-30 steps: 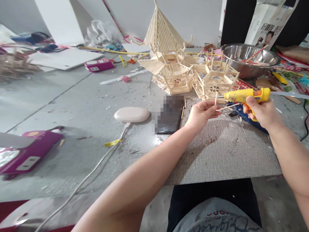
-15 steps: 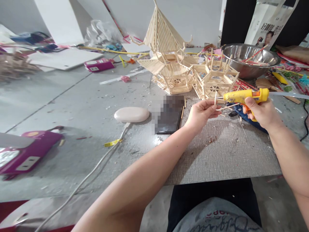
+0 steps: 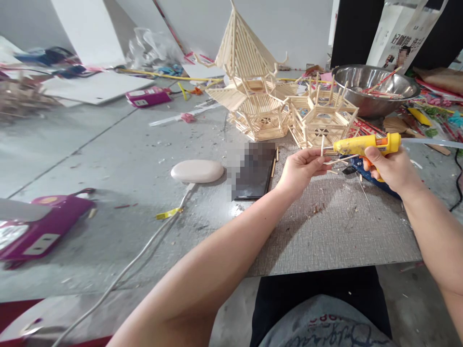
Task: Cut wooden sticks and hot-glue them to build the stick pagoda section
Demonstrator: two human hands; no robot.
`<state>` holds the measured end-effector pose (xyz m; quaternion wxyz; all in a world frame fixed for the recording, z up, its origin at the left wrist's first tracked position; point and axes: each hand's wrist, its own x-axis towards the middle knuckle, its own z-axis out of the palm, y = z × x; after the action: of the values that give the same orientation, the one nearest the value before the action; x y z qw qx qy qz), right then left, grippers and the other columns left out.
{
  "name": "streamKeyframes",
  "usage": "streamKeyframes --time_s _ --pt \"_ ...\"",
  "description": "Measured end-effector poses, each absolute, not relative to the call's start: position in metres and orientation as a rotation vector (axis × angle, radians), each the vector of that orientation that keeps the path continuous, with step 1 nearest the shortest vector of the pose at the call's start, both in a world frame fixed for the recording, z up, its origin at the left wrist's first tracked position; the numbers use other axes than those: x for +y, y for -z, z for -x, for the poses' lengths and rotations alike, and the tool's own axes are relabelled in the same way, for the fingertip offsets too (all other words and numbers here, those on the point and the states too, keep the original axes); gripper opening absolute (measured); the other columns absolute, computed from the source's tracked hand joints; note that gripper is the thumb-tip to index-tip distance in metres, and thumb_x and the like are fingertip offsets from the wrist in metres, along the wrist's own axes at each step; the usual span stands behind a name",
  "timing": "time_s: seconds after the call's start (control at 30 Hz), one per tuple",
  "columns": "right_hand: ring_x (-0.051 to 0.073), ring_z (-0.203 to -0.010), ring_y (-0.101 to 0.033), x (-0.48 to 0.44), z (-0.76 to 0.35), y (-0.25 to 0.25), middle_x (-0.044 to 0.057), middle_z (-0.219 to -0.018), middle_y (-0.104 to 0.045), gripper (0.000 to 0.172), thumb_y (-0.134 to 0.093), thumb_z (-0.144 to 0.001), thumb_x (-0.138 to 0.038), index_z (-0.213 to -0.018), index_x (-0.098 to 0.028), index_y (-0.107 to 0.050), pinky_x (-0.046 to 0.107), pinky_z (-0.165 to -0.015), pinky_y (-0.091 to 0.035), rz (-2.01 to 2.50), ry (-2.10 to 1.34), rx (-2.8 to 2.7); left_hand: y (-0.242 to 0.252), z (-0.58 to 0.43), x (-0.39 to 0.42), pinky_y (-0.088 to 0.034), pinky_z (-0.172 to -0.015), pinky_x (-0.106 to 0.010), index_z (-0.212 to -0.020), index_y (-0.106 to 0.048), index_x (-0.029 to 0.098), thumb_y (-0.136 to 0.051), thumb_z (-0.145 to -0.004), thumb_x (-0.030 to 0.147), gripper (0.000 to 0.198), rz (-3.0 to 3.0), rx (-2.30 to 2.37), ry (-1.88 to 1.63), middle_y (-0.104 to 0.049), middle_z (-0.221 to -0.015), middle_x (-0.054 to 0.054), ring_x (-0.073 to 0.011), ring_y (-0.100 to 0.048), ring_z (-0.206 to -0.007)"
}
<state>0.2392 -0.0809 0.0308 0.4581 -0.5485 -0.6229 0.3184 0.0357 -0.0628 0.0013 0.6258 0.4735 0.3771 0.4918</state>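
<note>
My left hand pinches thin wooden sticks between thumb and fingers; one stands upright and another points to the right. In my right hand is a yellow hot glue gun, its nozzle aimed left at the upright stick. Whether the tip touches the stick I cannot tell. Behind my hands stands a low open frame of wooden sticks. To its left rises a stick pagoda model with a pointed roof. A blue tool lies beneath the glue gun, partly hidden.
A black phone lies left of my left hand, with loose sticks along its edge. Farther left are a pale oval device on a white cable and purple power strips. A steel bowl stands at the back right among scraps.
The glue gun and my right hand have shifted slightly left, bringing the nozzle nearer the upright stick. My left hand has hardly moved.
</note>
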Motion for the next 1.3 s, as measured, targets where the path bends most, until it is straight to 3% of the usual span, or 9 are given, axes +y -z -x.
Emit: streamKeyframes --time_s 0.4,1.3 --pt "0.004 -0.031 -0.041 -0.0807 -0.2363 -0.0355 -0.001 -0.044 -0.05 0.04 -0.06 -0.066 -0.06 -0.057 -0.021 -0.054 0.021 -0.03 -0.028 1.374 -0.789 -1.546 -0.001 -0.035 -0.0626 -0.054 -0.071 -0.025 -0.098 -0.061 0.014 -0.059 -0.074 0.019 0.025 -1.091 0.865 -1.125 -0.07 -0.089 -0.006 -0.0116 -0.067 -0.074" --pt "0.005 -0.034 -0.041 -0.0791 -0.2374 -0.032 0.001 -0.047 -0.052 0.043 -0.059 -0.066 -0.061 -0.055 -0.02 -0.053 0.024 -0.033 -0.03 1.434 -0.795 -1.564 -0.0038 -0.0346 -0.063 -0.054 -0.072 -0.025 -0.111 -0.057 0.014 -0.058 -0.076 0.018 0.035 -1.07 0.891 -1.128 -0.07 -0.089 -0.006 -0.0115 -0.067 -0.072"
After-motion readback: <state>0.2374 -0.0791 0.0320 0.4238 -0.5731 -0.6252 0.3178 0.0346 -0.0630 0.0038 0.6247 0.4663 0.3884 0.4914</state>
